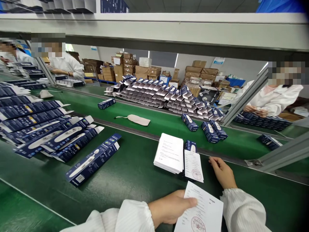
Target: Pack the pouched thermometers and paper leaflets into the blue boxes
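Note:
My left hand [175, 207] grips printed white papers [201, 214] with a red round stamp, thumb on top, at the bottom centre. Beyond it, a similar stamped slip [193, 166] lies over a blue box [190, 145]. Left of that box stands a thick stack of printed sheets [169, 151]. My right hand [222, 172] rests by the belt edge, right of the slip; its fingers are loosely bent and I see nothing in them. On the worktop to the left lies a long blue printed carton [93, 161], one end flap up.
Piled blue cartons [53, 132] cover the left. On the green conveyor [159, 129] lie a beige pouch [139, 120] and several small blue boxes [189, 122]. Behind it rises a heap of open cartons [154, 93]. A metal post [275, 154] stands right; co-workers sit across.

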A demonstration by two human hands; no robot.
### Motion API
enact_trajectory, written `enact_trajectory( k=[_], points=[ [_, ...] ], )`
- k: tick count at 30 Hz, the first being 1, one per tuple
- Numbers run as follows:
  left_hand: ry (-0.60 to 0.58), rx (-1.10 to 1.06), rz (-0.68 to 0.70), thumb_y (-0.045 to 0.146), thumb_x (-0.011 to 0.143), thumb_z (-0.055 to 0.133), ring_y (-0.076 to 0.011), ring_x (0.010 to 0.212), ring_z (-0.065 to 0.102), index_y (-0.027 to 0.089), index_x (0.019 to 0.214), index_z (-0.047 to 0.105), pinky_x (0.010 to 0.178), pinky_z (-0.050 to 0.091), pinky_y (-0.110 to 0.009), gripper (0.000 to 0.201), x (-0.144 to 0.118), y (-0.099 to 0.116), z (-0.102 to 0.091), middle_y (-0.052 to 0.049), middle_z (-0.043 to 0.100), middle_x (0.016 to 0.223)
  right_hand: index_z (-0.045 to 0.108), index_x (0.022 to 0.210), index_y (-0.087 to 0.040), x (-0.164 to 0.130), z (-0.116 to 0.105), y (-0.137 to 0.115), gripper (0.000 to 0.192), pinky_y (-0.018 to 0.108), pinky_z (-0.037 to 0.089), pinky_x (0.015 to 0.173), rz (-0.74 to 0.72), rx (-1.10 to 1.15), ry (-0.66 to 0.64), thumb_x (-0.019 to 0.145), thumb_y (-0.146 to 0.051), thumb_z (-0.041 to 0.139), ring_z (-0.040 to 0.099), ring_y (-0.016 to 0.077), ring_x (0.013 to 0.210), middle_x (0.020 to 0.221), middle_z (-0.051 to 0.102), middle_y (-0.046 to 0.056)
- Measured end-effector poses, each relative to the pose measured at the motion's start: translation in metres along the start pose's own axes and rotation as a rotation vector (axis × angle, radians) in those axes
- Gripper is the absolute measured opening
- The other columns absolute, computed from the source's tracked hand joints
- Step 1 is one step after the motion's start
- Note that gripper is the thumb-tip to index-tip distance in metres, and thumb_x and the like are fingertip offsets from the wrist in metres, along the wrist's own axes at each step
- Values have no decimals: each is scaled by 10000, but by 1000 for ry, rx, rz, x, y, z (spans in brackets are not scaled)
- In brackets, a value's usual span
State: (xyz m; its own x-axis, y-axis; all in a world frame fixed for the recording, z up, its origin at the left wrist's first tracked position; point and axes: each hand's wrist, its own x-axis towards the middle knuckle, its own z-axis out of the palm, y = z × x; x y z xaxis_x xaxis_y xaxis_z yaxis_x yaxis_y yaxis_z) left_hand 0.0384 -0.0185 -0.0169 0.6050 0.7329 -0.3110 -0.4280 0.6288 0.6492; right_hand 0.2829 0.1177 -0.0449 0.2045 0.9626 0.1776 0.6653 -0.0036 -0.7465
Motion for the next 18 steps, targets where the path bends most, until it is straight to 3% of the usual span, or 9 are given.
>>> enact_trajectory(
  k=[5,7,10,11,13,15,18],
  points=[
    [-41,23,-19,453,602,800,-335,988,632,98,973,686,982,358,-566,527,0,5,-2,-155,701,915,661,931,-173,15,-16,-17,431,355,529,707,-102,-14,-9,821,-530,445,675,253,782,861,721,88],
    [-67,34,-29,456,622,787,-326,977,638,105,970,689,985,359,-560,504,0,6,-1,-152,701,931,668,955,-176,32,-28,-42,420,379,514,777,-179,-53,-9,831,-515,453,666,261,836,893,718,87],
    [-57,64,-70,474,615,784,-336,1014,625,125,971,694,985,365,-564,507,1,6,1,-146,703,962,691,977,-235,64,-34,-103,337,391,442,922,-351,-128,-66,839,-479,504,623,256,969,1005,701,45],
    [-36,72,-89,481,612,783,-345,1036,616,131,975,695,981,370,-568,511,1,5,1,-144,705,965,699,980,-246,75,-29,-128,305,383,429,943,-439,-168,-123,857,-448,506,613,248,991,1041,692,31],
    [11,97,-119,492,630,765,-361,1072,600,140,993,695,982,372,-573,510,0,6,1,-141,708,973,679,1081,-208,93,-10,-175,348,403,436,932,-783,-494,-356,939,-326,384,594,244,1021,1121,659,60],
    [-5,130,-110,496,674,730,-359,1100,589,150,1026,691,1005,357,-567,495,-4,9,-1,-139,704,1015,697,1065,-218,106,21,-216,302,393,416,960,-909,-586,-493,925,-243,431,565,242,1068,1140,651,43],
    [-142,151,-45,490,725,693,-334,1145,568,167,1057,685,1057,319,-534,463,-12,18,-8,-127,685,1097,717,1037,-234,117,75,-256,278,380,379,996,-1010,-706,-654,876,-147,508,493,255,1173,1224,611,31]
  ],
)
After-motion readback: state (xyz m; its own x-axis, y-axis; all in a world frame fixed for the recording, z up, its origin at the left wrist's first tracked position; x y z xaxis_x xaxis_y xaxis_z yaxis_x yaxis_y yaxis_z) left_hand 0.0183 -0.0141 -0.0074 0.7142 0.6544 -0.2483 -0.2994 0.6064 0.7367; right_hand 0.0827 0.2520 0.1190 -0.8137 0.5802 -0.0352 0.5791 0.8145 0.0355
